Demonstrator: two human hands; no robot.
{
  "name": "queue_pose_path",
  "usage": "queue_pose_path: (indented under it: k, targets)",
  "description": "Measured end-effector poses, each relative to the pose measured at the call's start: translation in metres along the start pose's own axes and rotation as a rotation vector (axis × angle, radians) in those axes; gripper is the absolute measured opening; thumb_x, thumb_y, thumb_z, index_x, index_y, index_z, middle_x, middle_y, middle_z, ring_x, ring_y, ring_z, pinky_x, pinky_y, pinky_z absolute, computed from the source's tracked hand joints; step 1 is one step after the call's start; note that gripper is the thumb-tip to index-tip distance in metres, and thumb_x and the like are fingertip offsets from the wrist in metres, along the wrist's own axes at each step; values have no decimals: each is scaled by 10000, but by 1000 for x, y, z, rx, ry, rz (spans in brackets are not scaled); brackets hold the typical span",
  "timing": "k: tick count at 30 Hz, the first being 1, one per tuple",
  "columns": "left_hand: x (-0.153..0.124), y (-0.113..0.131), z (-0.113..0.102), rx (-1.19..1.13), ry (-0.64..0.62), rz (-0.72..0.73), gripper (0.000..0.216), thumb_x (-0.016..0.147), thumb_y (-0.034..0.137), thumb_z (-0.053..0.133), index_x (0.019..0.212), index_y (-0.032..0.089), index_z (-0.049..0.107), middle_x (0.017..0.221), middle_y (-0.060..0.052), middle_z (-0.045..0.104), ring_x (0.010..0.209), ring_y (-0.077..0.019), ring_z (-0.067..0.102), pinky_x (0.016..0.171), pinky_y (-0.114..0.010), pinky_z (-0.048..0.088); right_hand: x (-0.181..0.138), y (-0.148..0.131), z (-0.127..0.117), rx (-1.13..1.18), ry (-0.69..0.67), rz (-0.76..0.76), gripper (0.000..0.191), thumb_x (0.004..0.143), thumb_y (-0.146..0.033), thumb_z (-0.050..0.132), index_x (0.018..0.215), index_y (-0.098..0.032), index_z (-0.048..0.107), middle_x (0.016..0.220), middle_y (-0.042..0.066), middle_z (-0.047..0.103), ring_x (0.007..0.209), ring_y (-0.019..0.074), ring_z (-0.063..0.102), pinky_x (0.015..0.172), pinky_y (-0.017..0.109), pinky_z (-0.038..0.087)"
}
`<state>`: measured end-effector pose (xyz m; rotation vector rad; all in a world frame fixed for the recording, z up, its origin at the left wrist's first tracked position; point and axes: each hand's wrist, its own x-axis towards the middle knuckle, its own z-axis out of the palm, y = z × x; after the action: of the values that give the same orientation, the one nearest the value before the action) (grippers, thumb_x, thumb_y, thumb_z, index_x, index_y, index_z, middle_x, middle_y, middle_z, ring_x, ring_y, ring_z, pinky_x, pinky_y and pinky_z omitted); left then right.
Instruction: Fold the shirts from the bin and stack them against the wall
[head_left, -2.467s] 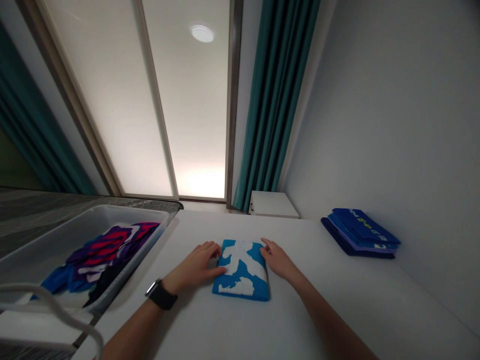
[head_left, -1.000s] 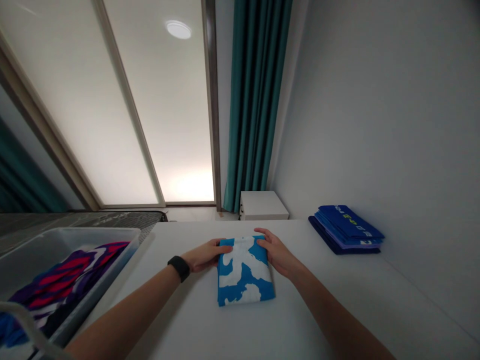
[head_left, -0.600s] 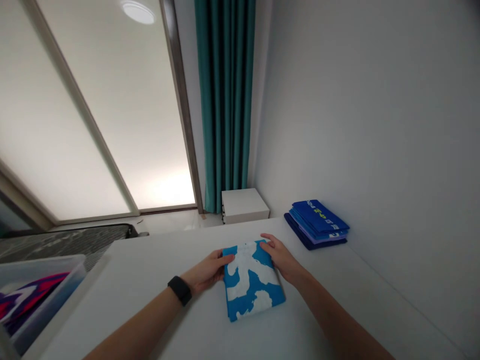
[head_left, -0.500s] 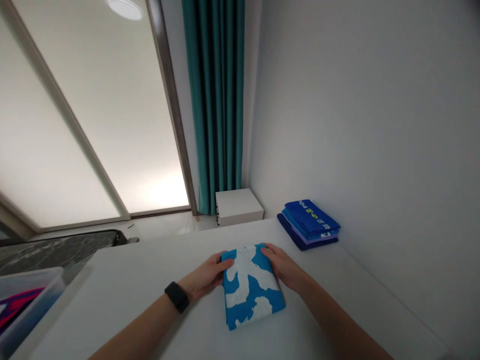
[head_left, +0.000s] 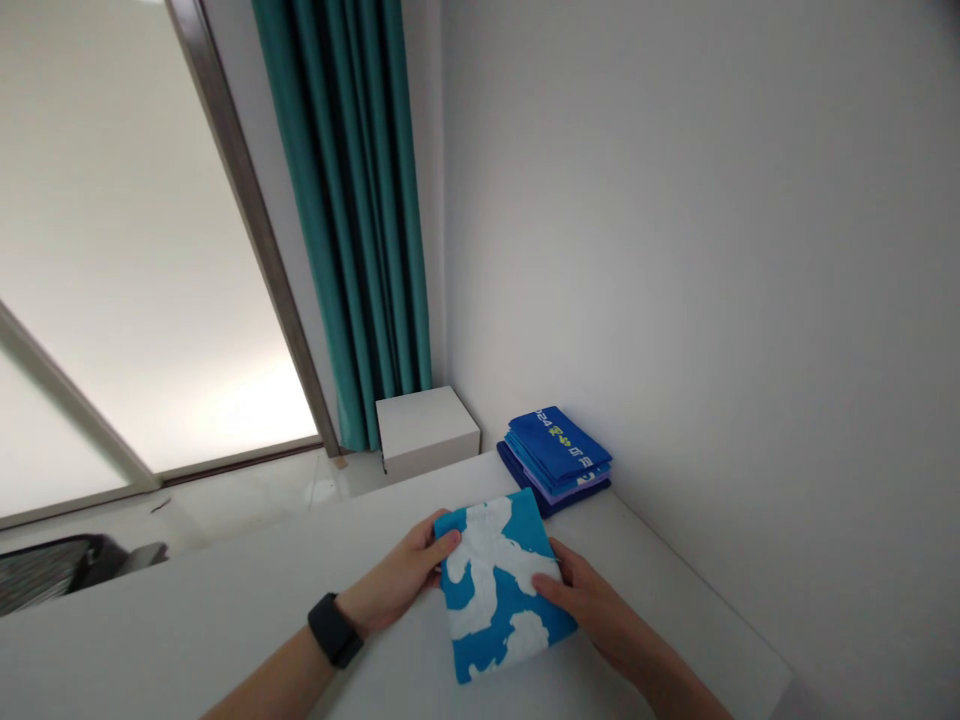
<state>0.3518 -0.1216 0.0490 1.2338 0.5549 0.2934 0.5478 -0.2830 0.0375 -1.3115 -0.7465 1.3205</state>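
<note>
A folded blue-and-white cloth (head_left: 499,590) is held between my two hands just over the white table. My left hand (head_left: 405,572), with a black watch on its wrist, grips the cloth's upper left edge, thumb on top. On the right edge my right hand (head_left: 589,598) pinches it, thumb on the printed face and fingers partly hidden behind. Beyond the cloth, close to the wall, lies a stack of folded blue cloths (head_left: 556,455), the top one bearing white and yellow lettering.
The white table (head_left: 300,590) runs along the white wall (head_left: 675,250) on the right. Past its far edge stand a white cabinet (head_left: 427,425) and a green curtain (head_left: 352,220). A dark grey object (head_left: 56,570) shows at the left, below a frosted sliding door (head_left: 135,250).
My view has turned right, so the plastic box has left it. My right hand has slid down the cloth's right edge, and the cloth now appears nearer the stack.
</note>
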Motion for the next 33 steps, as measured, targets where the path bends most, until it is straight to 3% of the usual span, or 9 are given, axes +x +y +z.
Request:
queue_pose_path:
  k: [5, 9, 14, 19, 24, 27, 30, 33]
  targets:
    - [53, 32, 16, 42, 23, 65, 451, 817, 520, 662, 1117, 208, 536, 870, -9, 616, 735, -135, 605, 616, -236, 502, 23, -38, -31, -91, 328, -134, 594, 692, -450, 752, 1207, -243, 540, 1147, 81, 676, 948, 263, 669, 775, 385, 563]
    - [103, 64, 27, 22, 58, 161, 383, 814, 463, 686, 1043, 179, 567, 836, -15, 620, 691, -122, 601, 583, -219, 509, 51, -79, -54, -26, 454, -191, 524, 755, -387, 673, 1242, -280, 513, 1005, 34, 685, 821, 204, 664, 614, 297, 556]
    - [156, 86, 39, -81, 93, 162, 285, 833, 389, 683, 988, 167, 594, 810, -27, 646, 654, -131, 622, 555, -232, 524, 78, -113, -80, -6, 565, -238, 453, 782, -332, 616, 1217, -253, 513, 943, 42, 649, 773, 184, 637, 566, 279, 553]
    - [191, 80, 39, -113, 129, 107, 271, 871, 356, 648, 1057, 169, 589, 879, -54, 684, 663, -132, 642, 569, -232, 546, 81, -109, -97, 51, 569, -251, 417, 769, -304, 588, 1176, -254, 508, 1052, 49, 625, 767, 170, 632, 666, 334, 595]
    - [202, 70, 35, -122, 132, 22, 252, 876, 311, 646, 1036, 122, 604, 879, -88, 695, 650, -147, 652, 569, -258, 574, 73, -91, -99, 86, 506, -244, 353, 756, -303, 589, 1105, -252, 594, 1070, 40, 635, 734, 150, 602, 680, 331, 592]
    - [204, 72, 35, -135, 122, 31, 246, 889, 305, 634, 1051, 121, 605, 869, -83, 693, 646, -134, 651, 572, -236, 574, 72, -88, -99, 52, 474, -301, 249, 732, -352, 617, 939, -234, 686, 1202, 41, 604, 786, 159, 592, 596, 285, 573]
    - [209, 77, 38, -143, 116, 49, 246, 894, 312, 631, 1063, 135, 603, 863, -68, 688, 616, -112, 640, 555, -216, 568, 74, -89, -101, 8, 503, -376, 226, 687, -383, 651, 837, -235, 733, 1390, -12, 483, 860, 176, 583, 463, 223, 509]
    - [216, 79, 42, -132, 124, 43, 238, 903, 317, 616, 1062, 140, 599, 866, -63, 686, 610, -111, 639, 542, -218, 570, 75, -88, -104, 34, 533, -419, 238, 664, -394, 670, 827, -242, 754, 1433, -27, 448, 951, 208, 575, 480, 231, 526]
